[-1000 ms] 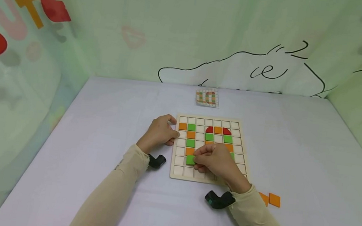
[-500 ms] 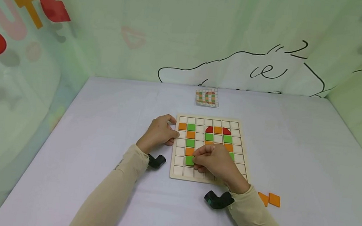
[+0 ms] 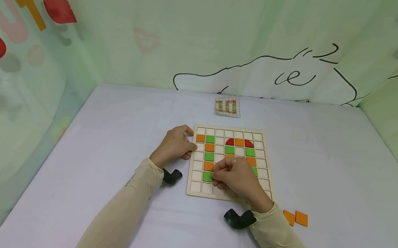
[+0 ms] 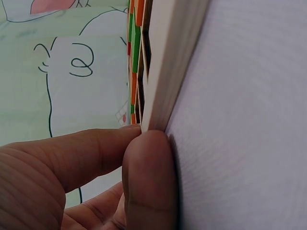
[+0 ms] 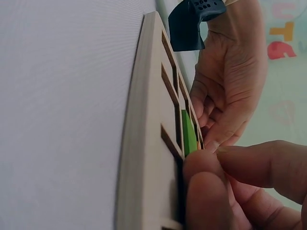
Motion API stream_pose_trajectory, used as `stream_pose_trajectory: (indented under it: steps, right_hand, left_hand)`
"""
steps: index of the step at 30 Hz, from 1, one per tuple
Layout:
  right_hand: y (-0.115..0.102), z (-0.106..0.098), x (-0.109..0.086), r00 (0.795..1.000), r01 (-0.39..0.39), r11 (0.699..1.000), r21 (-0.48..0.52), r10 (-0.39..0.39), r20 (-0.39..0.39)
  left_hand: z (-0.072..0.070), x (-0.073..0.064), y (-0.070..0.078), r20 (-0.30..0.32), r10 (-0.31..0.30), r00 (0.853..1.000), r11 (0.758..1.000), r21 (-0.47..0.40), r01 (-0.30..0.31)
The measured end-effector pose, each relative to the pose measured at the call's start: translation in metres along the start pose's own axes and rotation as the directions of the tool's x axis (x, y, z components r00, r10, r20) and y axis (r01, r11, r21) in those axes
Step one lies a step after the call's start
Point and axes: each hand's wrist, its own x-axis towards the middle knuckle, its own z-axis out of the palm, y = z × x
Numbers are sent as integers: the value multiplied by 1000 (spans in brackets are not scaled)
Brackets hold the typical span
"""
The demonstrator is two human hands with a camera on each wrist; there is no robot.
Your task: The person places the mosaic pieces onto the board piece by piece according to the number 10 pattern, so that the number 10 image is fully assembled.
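A wooden grid board [image 3: 220,133] lies flat on the white cloth, with green, orange and red tiles in some of its square cells. My left hand [image 3: 176,148] grips its left edge; in the left wrist view the thumb [image 4: 149,177] presses the board's side and a finger lies along the top. My right hand [image 3: 238,176] pinches a green square tile [image 3: 207,176] at a cell below an orange tile [image 3: 208,166]. In the right wrist view that green tile [image 5: 189,134] stands slightly tilted above the frame, fingertips at its end. My right hand hides several cells.
Two orange pieces [image 3: 301,219] lie on the cloth beside my right forearm. Behind the board stands a small card [image 3: 228,106] printed with a coloured grid. Black wrist cameras [image 3: 240,219] sit on both wrists. A printed curtain [image 3: 140,21] borders the table.
The green tile has moved slightly left and down into line with its column, my right hand shifting with it. My left hand stays at the board's edge.
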Motion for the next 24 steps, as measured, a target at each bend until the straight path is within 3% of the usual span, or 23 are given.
stream_pose_trajectory:
  steps: [6,11,18,24]
  right_hand:
    - [0,-4,-1,999,33,999,39,-34,27]
    - [-4,-25,-14,999,34,998,56,-34,1]
    - [11,-77,-50,999,-4,992,-125,-3,-52]
    - [45,-107,-74,983,-164,950,-266,135,-125]
  left_hand:
    - [0,0,0,0,6,1000,1000,-2,-6]
    - [1,0,-1,7,-3,1000,1000,-12,3]
    - [2,1,-1,9,6,1000,1000,-16,-6]
    - [0,1,-2,-3,10,1000,1000,-3,-10]
